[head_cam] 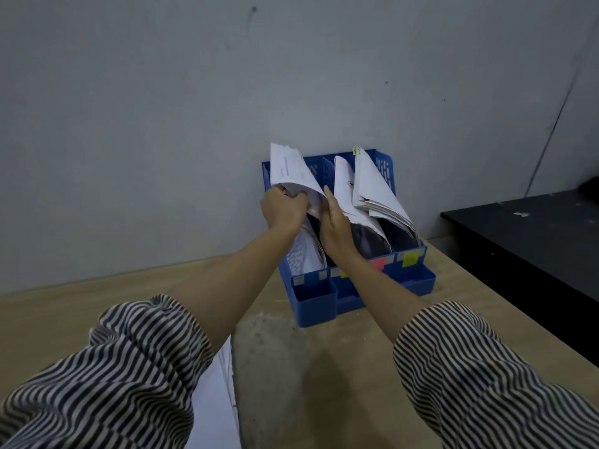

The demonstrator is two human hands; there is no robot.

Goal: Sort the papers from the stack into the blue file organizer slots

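Note:
A blue file organizer (418, 280) stands against the grey wall on the wooden table. Its three slots hold white papers. My left hand (282, 209) grips a bundle of white papers (290, 168) at the left slot, fingers curled round their lower edge. My right hand (334, 223) lies beside it with straight fingers, pressing against the right side of that bundle at the divider. The middle slot's papers (345, 186) and the right slot's papers (372, 186) lean back towards the wall. The paper stack (217, 393) lies on the table under my left sleeve, mostly hidden.
Pink (377, 264) and yellow (410, 258) sticky labels mark the organizer's front. A black table (525, 241) stands at the right, apart from the wooden table (324, 384). A grey rough patch (269, 351) lies in front of the organizer.

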